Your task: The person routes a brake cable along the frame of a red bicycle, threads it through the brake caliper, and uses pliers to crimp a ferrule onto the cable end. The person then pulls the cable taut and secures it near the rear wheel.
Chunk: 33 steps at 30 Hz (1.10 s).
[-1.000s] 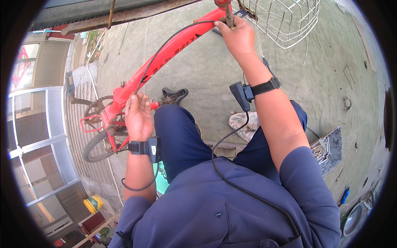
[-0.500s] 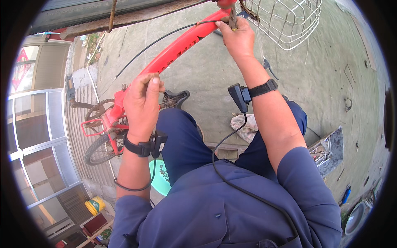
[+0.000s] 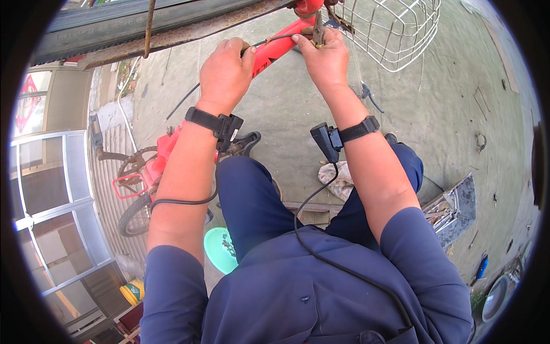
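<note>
A red bicycle frame tube (image 3: 281, 50) slants across the upper middle, with a black cable housing (image 3: 186, 102) running along it. My left hand (image 3: 226, 71) is closed around the housing beside the tube, its fingers partly hidden behind the hand. To its right, my right hand (image 3: 327, 62) grips a pair of worn pliers (image 3: 318, 30), jaws pointing up, near the upper end of the tube. The right thumb presses by the end of the housing. What the jaws touch cannot be made out.
A white wire basket (image 3: 395, 28) is at the upper right, and a tyre (image 3: 172, 23) crosses the top left. The bicycle's crank (image 3: 117, 155) is on the left. A green basin (image 3: 220, 250), a metal tool tray (image 3: 455, 209) and a cloth (image 3: 337, 180) lie around my legs.
My left hand has moved up and right from lower on the red tube and now closes on the cable housing. My right hand stays at the pliers, shifted only slightly.
</note>
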Available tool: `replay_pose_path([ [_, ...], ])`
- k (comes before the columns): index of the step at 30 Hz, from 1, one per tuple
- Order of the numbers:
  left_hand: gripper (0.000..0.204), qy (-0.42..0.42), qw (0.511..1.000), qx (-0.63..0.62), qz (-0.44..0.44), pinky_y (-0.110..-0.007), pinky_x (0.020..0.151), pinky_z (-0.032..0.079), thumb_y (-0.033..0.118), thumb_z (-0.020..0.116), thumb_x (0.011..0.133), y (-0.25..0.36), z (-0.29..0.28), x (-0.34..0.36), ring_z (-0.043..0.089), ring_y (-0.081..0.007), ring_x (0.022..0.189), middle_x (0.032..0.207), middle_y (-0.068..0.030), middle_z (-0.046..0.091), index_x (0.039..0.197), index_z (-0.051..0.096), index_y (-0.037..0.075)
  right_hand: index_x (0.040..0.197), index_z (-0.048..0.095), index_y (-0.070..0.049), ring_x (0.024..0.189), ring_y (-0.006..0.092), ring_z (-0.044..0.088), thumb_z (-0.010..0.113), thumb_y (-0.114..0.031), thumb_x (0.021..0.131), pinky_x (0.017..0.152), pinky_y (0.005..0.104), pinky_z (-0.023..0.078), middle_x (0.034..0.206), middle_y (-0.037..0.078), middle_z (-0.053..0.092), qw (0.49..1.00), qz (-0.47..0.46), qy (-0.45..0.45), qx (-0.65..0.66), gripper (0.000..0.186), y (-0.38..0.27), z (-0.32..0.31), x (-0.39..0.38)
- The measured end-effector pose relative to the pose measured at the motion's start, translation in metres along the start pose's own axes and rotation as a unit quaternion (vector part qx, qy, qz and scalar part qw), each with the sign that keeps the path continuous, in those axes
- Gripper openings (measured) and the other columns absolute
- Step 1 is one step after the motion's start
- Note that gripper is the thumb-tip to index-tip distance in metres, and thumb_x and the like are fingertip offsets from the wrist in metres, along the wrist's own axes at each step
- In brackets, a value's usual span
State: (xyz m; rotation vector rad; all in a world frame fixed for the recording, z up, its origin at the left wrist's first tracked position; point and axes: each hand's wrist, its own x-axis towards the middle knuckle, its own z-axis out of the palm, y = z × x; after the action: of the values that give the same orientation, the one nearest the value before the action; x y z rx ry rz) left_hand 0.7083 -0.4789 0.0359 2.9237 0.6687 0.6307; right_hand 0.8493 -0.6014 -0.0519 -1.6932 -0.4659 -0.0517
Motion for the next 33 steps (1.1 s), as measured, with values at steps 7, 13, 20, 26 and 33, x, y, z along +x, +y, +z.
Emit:
replay_pose_path([
  [7, 0.026, 0.0, 0.997, -0.023, -0.072, -0.05, 0.067, 0.054, 0.033, 0.061, 0.1, 0.008, 0.013, -0.009, 0.069, -0.0396, 0.073, 0.077, -0.0154, 0.072, 0.096, 0.066, 0.008, 0.108, 0.072, -0.002, 0.091, 0.0372, 0.067, 0.077, -0.025, 0.088, 0.084, 0.0429, 0.055, 0.099, 0.016, 0.069, 0.998, 0.044, -0.047, -0.001, 0.03, -0.007, -0.022, -0.011],
  [13, 0.027, -0.01, 0.995, -0.05, -0.086, -0.05, 0.067, 0.053, 0.033, 0.06, 0.1, 0.006, 0.013, -0.01, 0.069, -0.039, 0.074, 0.078, -0.0156, 0.072, 0.096, 0.065, 0.008, 0.128, 0.059, 0.007, 0.059, 0.0091, 0.06, 0.068, -0.008, 0.095, 0.044, 0.0283, 0.045, 0.078, 0.006, 0.063, 0.818, 0.401, -0.351, 0.218, 0.037, -0.019, -0.072, -0.082],
  [20, 0.027, -0.02, 0.994, -0.067, -0.079, -0.05, 0.067, 0.053, 0.033, 0.06, 0.101, 0.001, 0.015, -0.009, 0.069, -0.0391, 0.074, 0.078, -0.0149, 0.071, 0.096, 0.065, 0.007, 0.135, 0.057, 0.003, 0.057, 0.007, 0.058, 0.067, -0.012, 0.1, 0.045, 0.0187, 0.043, 0.094, 0.005, 0.073, 0.617, 0.591, -0.475, 0.21, 0.039, -0.052, -0.151, -0.187],
  [26, 0.027, -0.006, 0.996, -0.076, -0.051, -0.051, 0.067, 0.054, 0.032, 0.059, 0.101, -0.004, 0.017, -0.008, 0.069, -0.0389, 0.074, 0.079, -0.015, 0.071, 0.095, 0.063, 0.006, 0.12, 0.065, -0.005, 0.085, 0.0097, 0.067, 0.068, -0.013, 0.101, 0.069, 0.0218, 0.051, 0.103, 0.004, 0.072, 0.56, 0.572, -0.542, 0.256, 0.021, -0.042, -0.188, -0.216],
  [33, 0.027, -0.005, 0.995, -0.082, -0.048, -0.052, 0.068, 0.054, 0.032, 0.059, 0.1, -0.005, 0.017, -0.009, 0.07, -0.0394, 0.075, 0.079, -0.0154, 0.072, 0.095, 0.063, 0.006, 0.116, 0.065, -0.006, 0.082, 0.0091, 0.06, 0.065, -0.027, 0.102, 0.073, 0.0236, 0.047, 0.096, 0.0, 0.07, 0.684, 0.505, -0.517, 0.103, 0.025, -0.056, -0.186, -0.194],
])
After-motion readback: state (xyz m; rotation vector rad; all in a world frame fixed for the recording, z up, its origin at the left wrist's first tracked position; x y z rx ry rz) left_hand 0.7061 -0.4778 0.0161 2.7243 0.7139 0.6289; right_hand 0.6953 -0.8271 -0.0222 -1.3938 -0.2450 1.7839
